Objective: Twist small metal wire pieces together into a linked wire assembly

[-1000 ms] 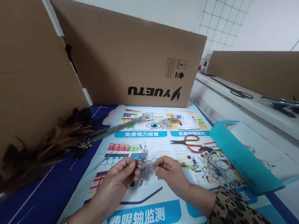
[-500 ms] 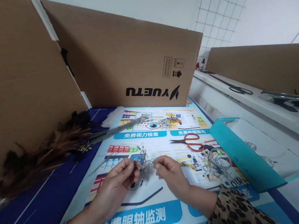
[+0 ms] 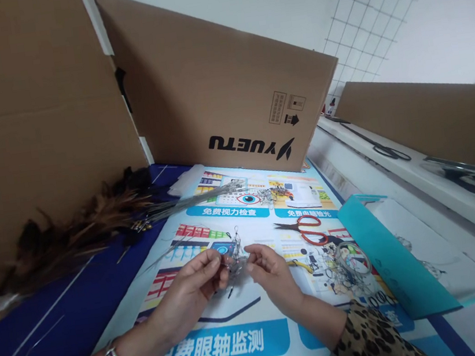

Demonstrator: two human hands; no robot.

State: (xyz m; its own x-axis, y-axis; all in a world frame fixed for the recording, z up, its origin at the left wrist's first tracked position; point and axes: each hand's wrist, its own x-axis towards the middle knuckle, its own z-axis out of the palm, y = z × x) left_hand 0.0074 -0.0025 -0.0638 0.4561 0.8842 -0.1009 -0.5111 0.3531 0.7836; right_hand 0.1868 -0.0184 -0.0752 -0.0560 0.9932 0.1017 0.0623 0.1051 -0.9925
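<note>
My left hand (image 3: 202, 279) is closed in a pinch on the near side of a small tangle of fine wire (image 3: 236, 264) with dark and shiny bits, held just above the printed sheet. A thin loop of it sticks up at the top. My right hand (image 3: 277, 278) is at the tangle's right edge, fingers curled and thumb near the index finger; anything thin between them is too small to make out. Red-handled scissors (image 3: 312, 230) lie beyond my right hand, blades pointing left. To the right lies a loose heap of wire pieces and rings (image 3: 346, 269).
A teal box (image 3: 390, 257) with wire pieces on its white part is at the right. Brown and black feathers (image 3: 90, 226) and a bundle of thin wires (image 3: 205, 195) lie at the left. A cardboard panel (image 3: 216, 81) stands behind, near a white ledge (image 3: 391, 149).
The view has shifted slightly, so the things on the table appear farther right. My left hand still pinches the tangle, and my right fingertips look a little more apart.
</note>
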